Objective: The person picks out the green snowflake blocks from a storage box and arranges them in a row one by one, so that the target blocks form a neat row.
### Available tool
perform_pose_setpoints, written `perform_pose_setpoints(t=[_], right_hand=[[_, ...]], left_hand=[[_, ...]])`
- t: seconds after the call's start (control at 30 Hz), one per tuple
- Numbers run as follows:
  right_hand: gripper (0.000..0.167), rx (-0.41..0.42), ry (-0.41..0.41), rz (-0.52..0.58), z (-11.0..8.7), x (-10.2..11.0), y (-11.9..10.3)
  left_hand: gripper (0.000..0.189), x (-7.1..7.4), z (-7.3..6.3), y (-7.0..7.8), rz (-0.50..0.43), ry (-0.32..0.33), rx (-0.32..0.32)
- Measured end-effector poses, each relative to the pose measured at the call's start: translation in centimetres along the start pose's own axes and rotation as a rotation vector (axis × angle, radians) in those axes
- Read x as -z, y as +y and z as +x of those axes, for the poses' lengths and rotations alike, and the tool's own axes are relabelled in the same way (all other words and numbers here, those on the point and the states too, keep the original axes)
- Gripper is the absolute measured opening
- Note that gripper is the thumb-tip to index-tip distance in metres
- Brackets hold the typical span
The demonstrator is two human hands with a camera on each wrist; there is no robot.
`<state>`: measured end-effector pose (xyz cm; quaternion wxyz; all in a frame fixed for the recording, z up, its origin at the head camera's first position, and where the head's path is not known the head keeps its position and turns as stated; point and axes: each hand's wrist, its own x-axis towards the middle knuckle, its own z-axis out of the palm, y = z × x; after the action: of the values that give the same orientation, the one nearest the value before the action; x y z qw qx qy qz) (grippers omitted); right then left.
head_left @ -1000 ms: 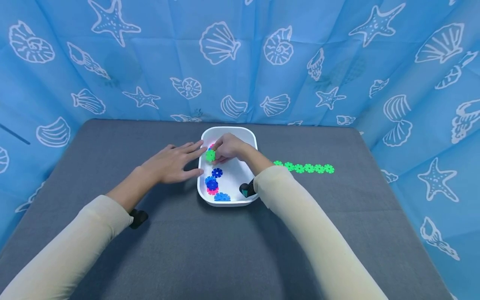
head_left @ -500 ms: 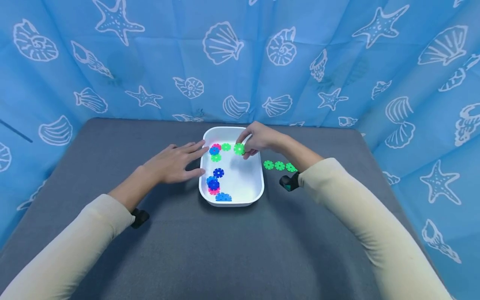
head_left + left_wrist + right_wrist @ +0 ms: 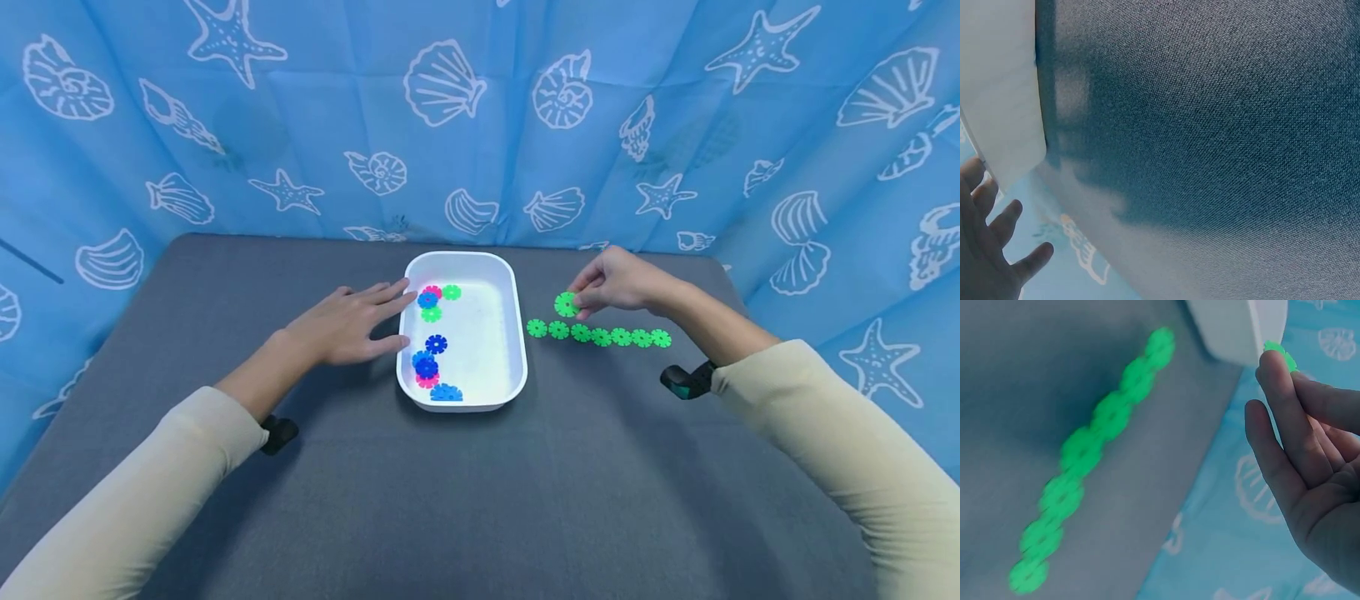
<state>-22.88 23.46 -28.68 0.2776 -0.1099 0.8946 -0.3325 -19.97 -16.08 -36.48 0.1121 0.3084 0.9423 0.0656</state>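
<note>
Between thumb and fingers my right hand (image 3: 621, 282) pinches a green notched plastic disc (image 3: 566, 305), just above the table. Below it runs a row of several green discs (image 3: 602, 337), lying side by side to the right of the tray. In the right wrist view the pinched disc shows only partly, behind the fingertips (image 3: 1272, 362). My left hand (image 3: 347, 327) has its fingers spread, with the tips at the left rim of the white tray (image 3: 519, 333). Inside the tray lie a dark blue disc (image 3: 436, 344), a pink disc (image 3: 427, 381) and several other blue, pink and green ones.
A grey cloth (image 3: 480, 500) covers the table. Behind it and at the sides hangs a blue curtain (image 3: 495, 125) with white shell and starfish prints. Both wrists carry a small black camera, such as the right one's camera (image 3: 686, 381).
My right hand has lifted a green disc out of the tray and carried it right, over the green row. The left hand stays at the tray's left rim.
</note>
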Motion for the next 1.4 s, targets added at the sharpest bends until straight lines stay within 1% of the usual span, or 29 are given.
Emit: perform_pose_setpoints(t=[0.13,0.23,0.5,0.7,0.8,0.9,1.03,1.2,1.4], right_hand=[[0.026,-0.025,0.037,0.019,-1.0,0.8,2.7],[0.029,-0.062,0.072,0.052,-1.7,1.4,5.0],[0.039,-0.147,0.195,0.133,-3.6,2.6,10.6],[0.046,-0.193,0.274,0.184,-4.7,2.6,14.8],[0.047,-0.203,0.339,0.247,-5.2,2.3,16.5],[0.047,-0.206,0.403,0.308,-5.5,2.0,17.9],[0.047,-0.226,0.434,0.336,-5.8,1.8,19.4],[0.047,-0.255,0.429,0.315,-5.9,1.6,20.7],[0.047,-0.260,0.410,0.281,-5.5,1.5,21.0]], left_hand=[[0.079,0.0,0.0,0.0,0.002,-0.001,0.004],[0.079,0.0,0.0,0.0,0.000,-0.002,0.001],[0.080,0.0,0.1,-0.1,0.001,-0.009,0.002],[0.079,-0.1,0.3,0.0,-0.002,-0.003,-0.001],[0.079,-0.2,0.4,0.1,-0.003,-0.004,-0.008],[0.079,-0.3,0.3,0.1,-0.005,-0.006,-0.007],[0.079,-0.2,0.2,0.1,0.002,-0.010,0.005],[0.079,-0.2,0.2,0.1,-0.002,-0.009,0.004],[0.079,-0.1,0.0,0.0,-0.001,-0.007,0.005]])
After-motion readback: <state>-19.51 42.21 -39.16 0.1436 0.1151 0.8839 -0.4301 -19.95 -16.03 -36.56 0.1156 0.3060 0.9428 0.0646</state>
